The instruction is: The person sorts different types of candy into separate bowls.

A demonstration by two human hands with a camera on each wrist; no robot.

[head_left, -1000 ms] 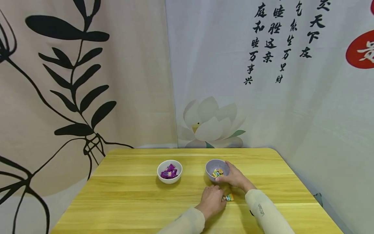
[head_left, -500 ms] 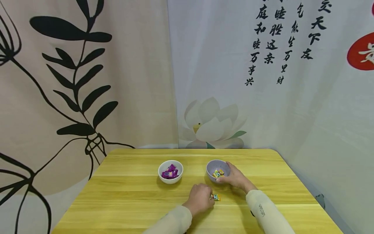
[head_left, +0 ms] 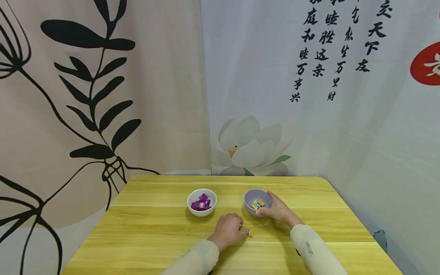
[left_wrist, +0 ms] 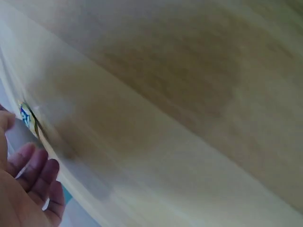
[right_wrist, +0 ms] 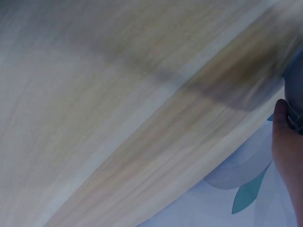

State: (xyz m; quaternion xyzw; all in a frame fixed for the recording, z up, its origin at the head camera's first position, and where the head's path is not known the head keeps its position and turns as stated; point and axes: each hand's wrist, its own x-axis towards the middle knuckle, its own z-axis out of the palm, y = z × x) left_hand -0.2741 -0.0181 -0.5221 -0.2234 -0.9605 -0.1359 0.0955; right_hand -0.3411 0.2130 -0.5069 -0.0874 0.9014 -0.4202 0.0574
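Note:
My left hand [head_left: 227, 231] is low over the table with its fingers curled, a small yellow wrapped candy [head_left: 250, 232] at its thumb and fingertips. The thumb covers part of the wrapper in the head view. In the left wrist view the candy [left_wrist: 27, 118] shows its blue and yellow print just beyond the fingers [left_wrist: 39, 166]. My right hand [head_left: 277, 211] grips the right side of a lavender bowl [head_left: 248, 206], thumb at the front and fingers round the side. Several yellow candies [head_left: 258, 204] lie inside it. Only part of this bowl [right_wrist: 294, 90] shows in the right wrist view.
A white bowl [head_left: 190, 208] with several purple wrapped candies [head_left: 201, 203] stands left of the lavender one. Both are on a light wooden table [head_left: 144, 229]. Printed cloth hangs behind the table's far edge, with a lotus [head_left: 252, 147] and dark leaves.
My left hand has slid left along the table, and the candy has moved left with it, now more covered by the thumb. The right hand stays on the lavender bowl. The view has shifted slightly.

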